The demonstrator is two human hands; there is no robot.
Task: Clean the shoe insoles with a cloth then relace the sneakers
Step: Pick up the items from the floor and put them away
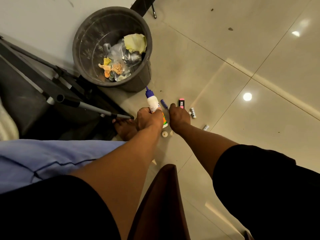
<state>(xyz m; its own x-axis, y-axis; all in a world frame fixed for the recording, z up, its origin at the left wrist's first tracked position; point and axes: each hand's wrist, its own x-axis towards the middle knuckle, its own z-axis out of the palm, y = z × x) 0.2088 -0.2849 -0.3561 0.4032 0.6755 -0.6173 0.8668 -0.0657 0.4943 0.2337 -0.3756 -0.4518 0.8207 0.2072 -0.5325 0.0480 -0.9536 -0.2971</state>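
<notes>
Glossy floor tiles — plastic bin, scuffed.

Glossy beige tiled floor, crossed by thin grout lines. Directly on it: dark grey waste bin against the wall, purple pen, pink highlighter, 2 white batteries well apart, small white cap, bare foot, black folding stand.

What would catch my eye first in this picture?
Two hands reaching to the floor: the left hand grips a white glue bottle, the right hand is at a purple pen. Behind them stands a dark bin of crumpled rubbish, by the wall.
</notes>
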